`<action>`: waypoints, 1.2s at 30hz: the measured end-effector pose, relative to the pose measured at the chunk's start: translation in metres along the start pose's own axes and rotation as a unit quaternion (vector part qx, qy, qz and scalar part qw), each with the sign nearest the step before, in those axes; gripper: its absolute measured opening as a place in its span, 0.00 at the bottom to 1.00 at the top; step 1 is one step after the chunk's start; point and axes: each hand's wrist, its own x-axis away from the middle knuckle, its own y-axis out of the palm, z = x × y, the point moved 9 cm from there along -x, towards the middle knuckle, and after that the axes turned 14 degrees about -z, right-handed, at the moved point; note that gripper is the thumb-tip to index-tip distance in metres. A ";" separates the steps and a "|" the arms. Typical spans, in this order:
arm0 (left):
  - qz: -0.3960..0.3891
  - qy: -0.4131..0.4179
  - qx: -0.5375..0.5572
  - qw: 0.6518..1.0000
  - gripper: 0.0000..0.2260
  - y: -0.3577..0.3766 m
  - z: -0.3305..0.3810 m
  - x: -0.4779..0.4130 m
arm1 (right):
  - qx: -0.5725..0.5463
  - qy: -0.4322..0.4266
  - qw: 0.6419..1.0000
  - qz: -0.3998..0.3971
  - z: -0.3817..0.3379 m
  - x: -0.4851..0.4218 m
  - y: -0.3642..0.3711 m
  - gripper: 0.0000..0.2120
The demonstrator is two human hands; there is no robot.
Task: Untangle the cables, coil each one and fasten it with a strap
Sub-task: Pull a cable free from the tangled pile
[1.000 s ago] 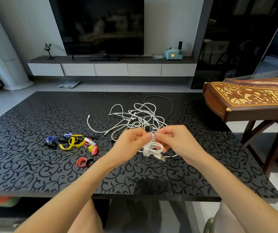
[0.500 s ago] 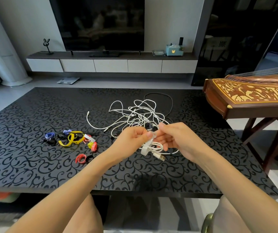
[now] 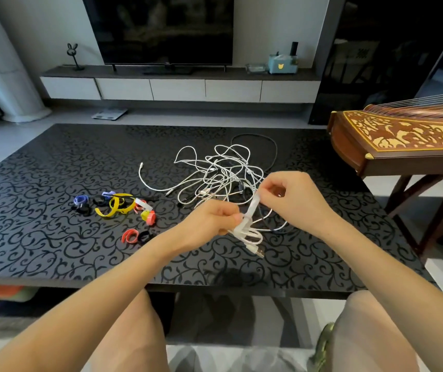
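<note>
The left hand (image 3: 211, 224) grips a small white coil (image 3: 251, 233) above the worktop (image 3: 54, 251). The right hand (image 3: 292, 200) pinches the strap (image 3: 254, 208) on it. Tangled cables (image 3: 220, 175) lie behind.

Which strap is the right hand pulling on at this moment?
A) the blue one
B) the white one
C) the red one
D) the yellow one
B: the right hand pinches the free end of the white strap, which runs up from the coiled white cable that the left hand grips.
</note>
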 end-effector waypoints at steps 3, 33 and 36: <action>-0.027 -0.031 0.002 0.999 0.17 0.016 -0.006 0.003 | 0.045 -0.054 0.995 0.069 -0.014 0.005 -0.021 0.05; 0.104 0.161 -0.558 0.808 0.09 0.055 0.054 0.009 | -0.245 0.302 0.916 -0.096 0.063 0.001 0.055 0.10; 0.103 0.163 -0.559 0.806 0.14 0.057 0.052 0.008 | -0.235 0.317 0.913 -0.104 0.066 0.002 0.055 0.10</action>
